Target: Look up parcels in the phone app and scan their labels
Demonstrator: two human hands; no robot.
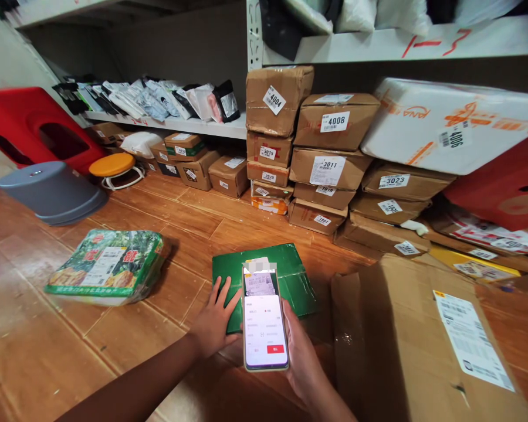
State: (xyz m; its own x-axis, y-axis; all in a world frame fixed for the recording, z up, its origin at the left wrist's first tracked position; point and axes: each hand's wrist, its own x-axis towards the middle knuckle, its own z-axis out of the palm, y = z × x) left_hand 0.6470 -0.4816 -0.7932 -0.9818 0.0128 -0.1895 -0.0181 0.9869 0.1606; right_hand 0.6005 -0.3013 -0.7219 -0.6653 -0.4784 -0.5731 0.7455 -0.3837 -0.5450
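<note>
On the left, a green printed parcel (pixel 108 266) lies flat on the wooden floor (pixel 182 249), its longer side running left to right; a wide stretch of floorboards separates it from our work. Our left hand (pixel 215 322) lies with its fingers spread over the near-left corner of a green box (pixel 293 266). That box sits flat on the floor in front of us, its longer side seeming to run left to right, its far edge toward the stacked boxes (pixel 270 149), with floor between. Over its near edge we hold a phone (pixel 266 334), long axis pointing away from us, top end toward the shelf (pixel 356 50), lit screen up. Our right hand (pixel 303 354) grips the phone along its right side; its other fingers are hidden behind. Farther right, only a narrow strip of floor parts the green box from a large brown carton (pixel 405 334).
</note>
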